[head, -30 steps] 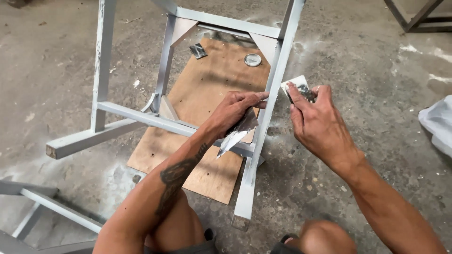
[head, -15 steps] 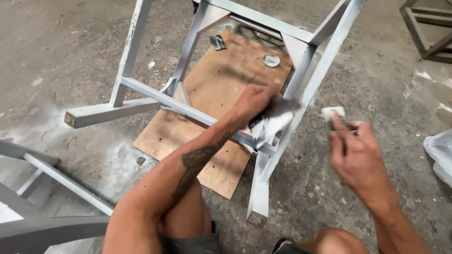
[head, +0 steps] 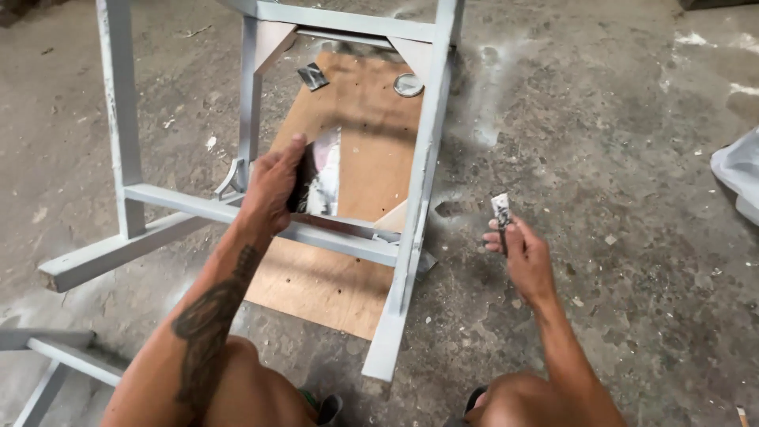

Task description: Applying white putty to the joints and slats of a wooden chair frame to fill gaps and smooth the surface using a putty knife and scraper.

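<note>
Here the fingers of the left hand (head: 273, 186) are curled tight around a flat smeared plate (head: 320, 183), dark on one side and shiny grey with white streaks on the other. The plate stands up on its edge, just above the low cross bar of a grey metal frame (head: 419, 182). The thumb is on top and the other fingers are hidden behind the plate. The left arm has a dark tattoo.

The fingers of the right hand (head: 522, 253) pinch a small scraper (head: 500, 210) with a white, messy tip that points up. This hand is out to the right of the frame, over the bare concrete floor (head: 617, 142), well apart from the plate.

The frame stands on a brown wooden board (head: 360, 150) that lies flat on the floor. Near the far edge of the board sits a small round tin lid (head: 408, 84), and I cannot tell what is in it. To the left of the lid, by the far left corner of the board, lies a small dark scrap (head: 313, 76).

White dust marks the floor beside the right side of the frame. A pale plastic bag (head: 739, 178) shows at the right edge of the view. Another grey frame (head: 47, 356) pokes in at the bottom left corner.
</note>
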